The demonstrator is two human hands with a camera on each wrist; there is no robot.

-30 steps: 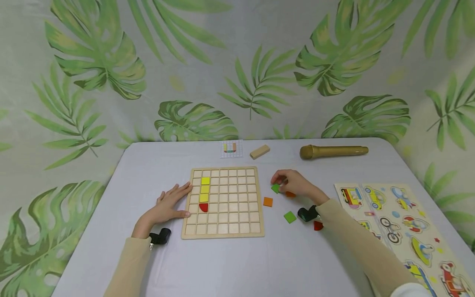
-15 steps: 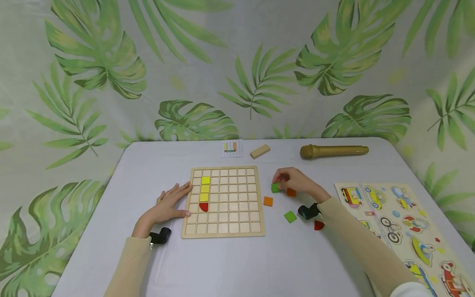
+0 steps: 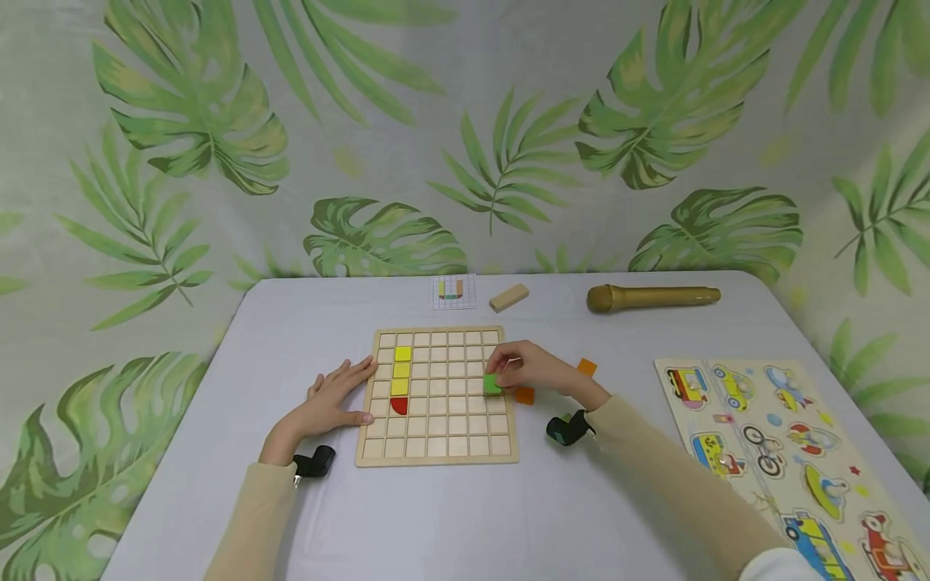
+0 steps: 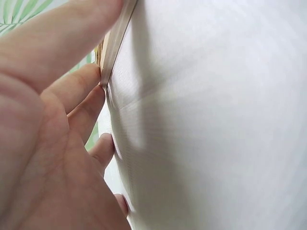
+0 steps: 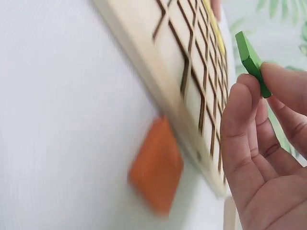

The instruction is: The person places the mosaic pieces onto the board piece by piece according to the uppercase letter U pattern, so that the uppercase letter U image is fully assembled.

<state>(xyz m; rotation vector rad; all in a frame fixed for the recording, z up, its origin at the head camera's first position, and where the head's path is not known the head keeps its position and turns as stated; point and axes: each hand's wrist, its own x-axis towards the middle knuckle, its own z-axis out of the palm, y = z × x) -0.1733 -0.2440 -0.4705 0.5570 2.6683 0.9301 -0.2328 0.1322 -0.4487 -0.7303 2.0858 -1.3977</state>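
Over the right side of the square pale-wood grid board (image 3: 438,405), the right hand (image 3: 534,369) pinches a flat green square tile (image 3: 492,385) between thumb and fingers, the tile tilted above the cells. At the board's left edge, the left hand (image 3: 330,405) lies with fingers fairly straight and apart, some touching the rim, grasping nothing. Three flat yellow square tiles (image 3: 401,369) form a column on the board, with a red quarter-round tile (image 3: 399,406) in the next cell nearer the person. An orange square tile (image 3: 525,395) lies on the white-covered table (image 3: 436,520) just beside the board's right edge.
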